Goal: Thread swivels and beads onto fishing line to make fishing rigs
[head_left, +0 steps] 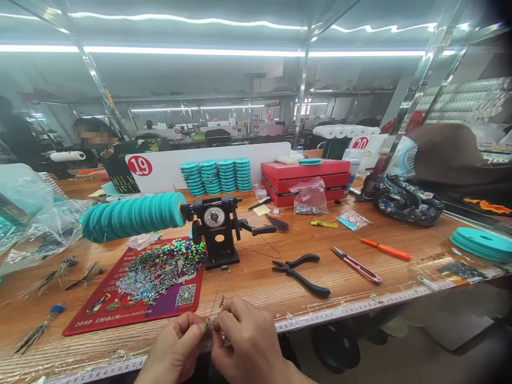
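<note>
At the table's front edge, my left hand (180, 344) and my right hand (244, 341) meet, thumbs and fingers pinched close together. Between the fingertips is a thin line (213, 304) with small parts on it, too small to name. The line runs up toward a black hand-cranked winder (219, 229). A row of turquoise foam spools (134, 216) is mounted on its left side. Left of my hands, a red mat (100, 304) bears piles of coloured beads (182, 248), metal swivels and clear small pieces.
Black pliers (302, 273), pink-handled snips (356, 265) and an orange tool (386, 248) lie to the right. Behind stand stacked turquoise discs (216, 177) and a red box (306, 181). Wire bundles (42, 328) lie left. A person (94, 141) sits across the table.
</note>
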A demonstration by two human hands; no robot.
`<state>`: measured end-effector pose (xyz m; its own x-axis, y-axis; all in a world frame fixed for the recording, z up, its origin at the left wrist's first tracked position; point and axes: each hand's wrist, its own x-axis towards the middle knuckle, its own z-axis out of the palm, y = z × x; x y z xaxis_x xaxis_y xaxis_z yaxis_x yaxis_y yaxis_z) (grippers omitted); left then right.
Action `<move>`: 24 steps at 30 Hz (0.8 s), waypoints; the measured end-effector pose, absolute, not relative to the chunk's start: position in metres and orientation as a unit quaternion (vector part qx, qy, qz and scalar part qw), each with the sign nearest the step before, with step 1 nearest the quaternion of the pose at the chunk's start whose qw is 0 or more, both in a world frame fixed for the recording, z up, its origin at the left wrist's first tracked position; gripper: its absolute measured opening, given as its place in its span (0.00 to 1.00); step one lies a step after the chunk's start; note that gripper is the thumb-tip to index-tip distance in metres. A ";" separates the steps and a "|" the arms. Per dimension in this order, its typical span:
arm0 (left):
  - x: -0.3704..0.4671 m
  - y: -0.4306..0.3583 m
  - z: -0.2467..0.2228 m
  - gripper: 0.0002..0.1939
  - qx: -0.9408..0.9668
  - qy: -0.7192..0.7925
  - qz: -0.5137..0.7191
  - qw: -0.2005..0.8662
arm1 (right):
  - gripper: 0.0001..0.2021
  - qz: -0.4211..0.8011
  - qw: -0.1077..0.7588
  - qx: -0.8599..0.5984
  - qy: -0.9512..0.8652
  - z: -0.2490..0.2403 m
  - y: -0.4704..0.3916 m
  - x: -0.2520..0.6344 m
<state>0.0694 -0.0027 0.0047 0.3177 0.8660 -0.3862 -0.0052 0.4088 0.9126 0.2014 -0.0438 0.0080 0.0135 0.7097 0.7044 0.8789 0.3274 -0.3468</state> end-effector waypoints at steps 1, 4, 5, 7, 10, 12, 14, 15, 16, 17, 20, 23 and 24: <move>0.071 -0.005 0.010 0.18 0.430 0.487 0.314 0.692 | 0.05 -0.108 0.428 -0.567 -0.696 0.008 -0.044 0.201; 0.074 -0.012 0.024 0.22 0.422 0.481 0.308 0.704 | 0.06 -0.116 0.427 -0.554 -0.705 0.006 -0.044 0.200; 0.074 -0.013 0.027 0.23 0.425 0.479 0.307 0.704 | 0.06 -0.112 0.426 -0.552 -0.708 0.006 -0.044 0.199; 0.074 -0.013 0.027 0.22 0.427 0.477 0.302 0.707 | 0.05 -0.072 0.428 -0.558 -0.707 0.007 -0.044 0.199; 0.072 -0.009 0.018 0.20 0.442 0.484 0.303 0.692 | 0.05 0.108 0.424 -0.585 -0.683 0.013 -0.045 0.201; 0.070 -0.005 0.009 0.17 0.463 0.494 0.317 0.664 | 0.05 0.286 0.386 -0.593 -0.646 0.019 -0.046 0.205; 0.069 -0.002 0.003 0.16 0.484 0.501 0.331 0.637 | 0.06 0.400 0.333 -0.577 -0.629 0.022 -0.048 0.210; 0.069 -0.001 0.001 0.15 0.493 0.499 0.338 0.628 | 0.06 0.404 0.315 -0.566 -0.646 0.024 -0.049 0.212; 0.069 -0.001 0.001 0.15 0.500 0.496 0.345 0.621 | 0.06 0.371 0.304 -0.552 -0.682 0.024 -0.050 0.214; 0.069 -0.002 0.002 0.15 0.510 0.491 0.354 0.611 | 0.07 0.305 0.296 -0.537 -0.729 0.025 -0.051 0.216; 0.068 -0.007 0.012 0.12 0.576 0.486 0.353 0.554 | 0.06 0.043 0.265 -0.504 -0.821 0.030 -0.053 0.219; 0.066 -0.010 0.021 0.07 0.679 0.471 0.322 0.462 | 0.05 -0.073 0.241 -0.458 -0.852 0.037 -0.050 0.222; 0.066 -0.011 0.023 0.06 0.705 0.463 0.318 0.433 | 0.06 -0.076 0.238 -0.446 -0.860 0.039 -0.047 0.223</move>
<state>0.0659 -0.0107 0.0231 0.3690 0.9282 0.0473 0.3782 -0.1965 0.9046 0.2229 -0.0473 0.0389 -0.4895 0.7303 0.4765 0.8024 0.5911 -0.0817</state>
